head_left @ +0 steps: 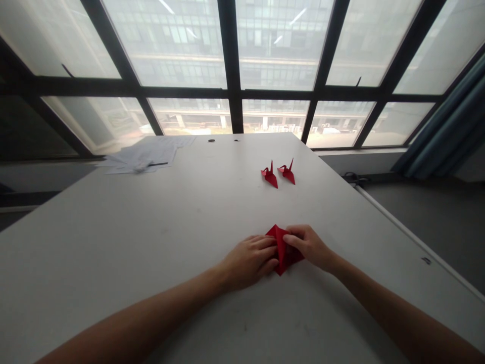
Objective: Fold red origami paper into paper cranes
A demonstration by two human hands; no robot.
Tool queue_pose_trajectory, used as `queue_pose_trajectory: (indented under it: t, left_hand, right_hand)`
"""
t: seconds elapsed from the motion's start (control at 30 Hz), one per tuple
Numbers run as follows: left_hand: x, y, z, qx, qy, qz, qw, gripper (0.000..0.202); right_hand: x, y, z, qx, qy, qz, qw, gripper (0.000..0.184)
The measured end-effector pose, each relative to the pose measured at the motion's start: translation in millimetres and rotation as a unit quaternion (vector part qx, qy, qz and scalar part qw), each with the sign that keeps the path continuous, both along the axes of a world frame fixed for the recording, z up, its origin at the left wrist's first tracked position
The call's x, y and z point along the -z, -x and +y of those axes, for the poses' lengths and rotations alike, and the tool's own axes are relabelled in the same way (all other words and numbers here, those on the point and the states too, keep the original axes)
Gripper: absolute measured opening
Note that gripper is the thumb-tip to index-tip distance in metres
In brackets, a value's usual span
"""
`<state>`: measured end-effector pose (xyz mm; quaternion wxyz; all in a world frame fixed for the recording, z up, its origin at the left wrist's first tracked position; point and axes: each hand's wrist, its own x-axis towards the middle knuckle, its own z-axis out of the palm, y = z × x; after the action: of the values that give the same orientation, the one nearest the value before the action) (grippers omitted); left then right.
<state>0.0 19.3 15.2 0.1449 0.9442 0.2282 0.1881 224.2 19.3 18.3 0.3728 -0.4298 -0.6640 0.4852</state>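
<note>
A partly folded piece of red origami paper (281, 248) lies on the white table, with a raised crease running down its middle. My left hand (252, 258) rests palm down over its left part, fingers lying flat on the paper and the thumb near its lower edge. From the other side, my right hand (308, 245) pinches the right part between thumb and fingers, the thumb on top. The fingers hide both side corners of the paper. Farther back stand two finished red paper cranes, a left crane (270, 177) and a right crane (287, 173).
Loose white papers (146, 151) with a dark pen (157, 164) lie at the table's far left. The white table (170, 212) reaches back toward large windows (182, 45). Its right edge borders a grey floor, and a blue curtain (439, 126) hangs at the right.
</note>
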Motion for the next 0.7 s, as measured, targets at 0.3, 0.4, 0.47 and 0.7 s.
queue_pose_trajectory:
  t: [0.3, 0.4, 0.47, 0.7]
  left_hand:
    - [-1.6, 0.9, -4.6, -0.009, -0.032, 0.026, 0.999, 0.039]
    - [-2.9, 0.6, -6.2, -0.019, -0.049, 0.037, 0.998, 0.046]
    - [-2.6, -0.2, -7.3, -0.027, -0.065, 0.047, 0.996, 0.047]
    - [-0.5, -2.5, -8.1, -0.039, -0.068, 0.06, 0.995, 0.022]
  right_hand:
    - [-13.5, -9.9, -5.1, 0.071, 0.004, 0.003, 0.997, 0.031]
    - [-19.2, -14.9, -8.6, 0.113, -0.015, -0.033, 0.993, 0.03]
    - [-22.3, -18.0, -10.0, 0.131, -0.027, -0.062, 0.989, 0.03]
    - [-24.4, -18.7, -13.6, 0.099, -0.054, -0.089, 0.99, 0.031]
